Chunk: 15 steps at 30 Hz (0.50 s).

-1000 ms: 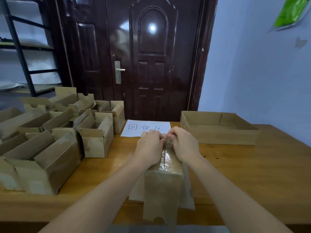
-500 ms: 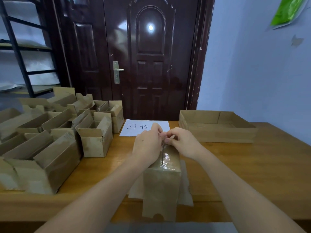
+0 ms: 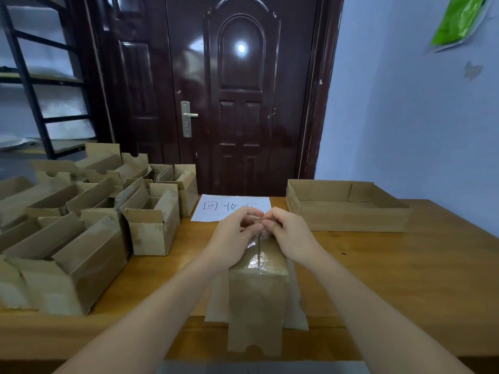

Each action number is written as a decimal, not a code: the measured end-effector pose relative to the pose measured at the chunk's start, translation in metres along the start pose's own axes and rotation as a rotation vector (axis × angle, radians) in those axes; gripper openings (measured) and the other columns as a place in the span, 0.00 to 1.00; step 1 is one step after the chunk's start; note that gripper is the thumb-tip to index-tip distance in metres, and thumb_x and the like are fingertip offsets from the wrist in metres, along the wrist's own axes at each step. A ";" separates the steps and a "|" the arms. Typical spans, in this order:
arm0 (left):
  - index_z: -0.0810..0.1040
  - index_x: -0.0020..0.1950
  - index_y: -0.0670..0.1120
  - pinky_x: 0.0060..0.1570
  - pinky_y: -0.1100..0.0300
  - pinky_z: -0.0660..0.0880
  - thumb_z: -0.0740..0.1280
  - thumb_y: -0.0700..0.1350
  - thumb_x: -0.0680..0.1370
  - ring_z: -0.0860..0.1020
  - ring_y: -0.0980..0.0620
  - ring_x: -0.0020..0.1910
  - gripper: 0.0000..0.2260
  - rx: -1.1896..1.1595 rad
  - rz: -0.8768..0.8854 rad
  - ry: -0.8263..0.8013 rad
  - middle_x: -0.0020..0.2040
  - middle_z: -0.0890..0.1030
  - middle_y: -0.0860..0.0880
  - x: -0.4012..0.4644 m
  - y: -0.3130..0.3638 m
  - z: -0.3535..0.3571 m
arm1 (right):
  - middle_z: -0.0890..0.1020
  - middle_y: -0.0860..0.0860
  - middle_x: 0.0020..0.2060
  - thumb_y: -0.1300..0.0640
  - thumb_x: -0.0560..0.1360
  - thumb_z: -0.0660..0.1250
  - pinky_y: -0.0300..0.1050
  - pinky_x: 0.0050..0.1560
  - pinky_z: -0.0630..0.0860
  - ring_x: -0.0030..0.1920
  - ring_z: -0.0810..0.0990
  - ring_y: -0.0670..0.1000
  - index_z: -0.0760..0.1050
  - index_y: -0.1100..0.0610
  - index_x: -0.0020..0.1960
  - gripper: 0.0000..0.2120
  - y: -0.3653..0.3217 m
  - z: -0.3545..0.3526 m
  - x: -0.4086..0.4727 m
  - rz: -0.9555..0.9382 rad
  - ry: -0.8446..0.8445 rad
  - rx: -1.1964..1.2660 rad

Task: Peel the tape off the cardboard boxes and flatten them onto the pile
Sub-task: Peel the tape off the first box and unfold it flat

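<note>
Behind the wooden surface [image 3: 405, 265] stands a dark door [image 3: 240, 103]. Both hands, left [image 3: 235, 236] and right [image 3: 289, 236], have closed together since a moment ago, pinching tape [image 3: 256, 259] at the box [image 3: 258, 290] top.

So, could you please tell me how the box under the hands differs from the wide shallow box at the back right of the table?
The taped box is closed, with shiny clear tape along its top seam; the shallow box is open on top. The taped box is narrow and tall, the shallow box broad and low. Both hands, left hand and right hand, pinch at the taped box's far end; nothing touches the shallow box. Both are plain brown cardboard on the wooden table.
</note>
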State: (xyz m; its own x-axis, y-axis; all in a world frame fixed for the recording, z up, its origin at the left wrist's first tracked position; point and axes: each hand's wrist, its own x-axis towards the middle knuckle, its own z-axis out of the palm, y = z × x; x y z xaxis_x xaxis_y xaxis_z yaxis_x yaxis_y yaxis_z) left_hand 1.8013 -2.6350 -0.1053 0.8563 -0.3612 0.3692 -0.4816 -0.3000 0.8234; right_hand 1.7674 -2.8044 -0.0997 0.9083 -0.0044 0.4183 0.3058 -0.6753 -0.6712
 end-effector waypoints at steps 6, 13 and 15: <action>0.80 0.47 0.53 0.40 0.72 0.69 0.69 0.44 0.82 0.77 0.67 0.42 0.05 0.064 -0.034 0.109 0.43 0.82 0.57 -0.002 -0.003 0.003 | 0.80 0.44 0.53 0.52 0.82 0.66 0.36 0.51 0.74 0.51 0.80 0.42 0.74 0.48 0.65 0.11 -0.001 -0.006 -0.004 0.052 -0.036 0.117; 0.75 0.44 0.51 0.43 0.56 0.72 0.64 0.48 0.84 0.77 0.52 0.43 0.10 0.131 -0.058 0.086 0.40 0.81 0.53 0.001 0.002 0.009 | 0.81 0.45 0.50 0.65 0.76 0.71 0.29 0.50 0.71 0.51 0.78 0.42 0.81 0.51 0.56 0.13 -0.003 0.001 -0.008 -0.029 0.010 -0.011; 0.75 0.45 0.51 0.43 0.57 0.72 0.61 0.50 0.85 0.77 0.52 0.44 0.11 0.188 -0.051 0.078 0.41 0.80 0.54 0.001 0.004 0.008 | 0.80 0.45 0.49 0.65 0.78 0.69 0.29 0.50 0.71 0.51 0.78 0.42 0.81 0.51 0.58 0.13 -0.003 0.002 -0.009 -0.042 0.015 -0.033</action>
State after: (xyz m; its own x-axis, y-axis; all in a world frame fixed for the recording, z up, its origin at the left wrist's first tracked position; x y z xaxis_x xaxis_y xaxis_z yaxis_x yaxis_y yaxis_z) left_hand 1.7986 -2.6434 -0.1057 0.8888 -0.2741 0.3674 -0.4574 -0.4785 0.7496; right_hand 1.7588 -2.8012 -0.1028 0.8905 0.0131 0.4548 0.3334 -0.6991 -0.6326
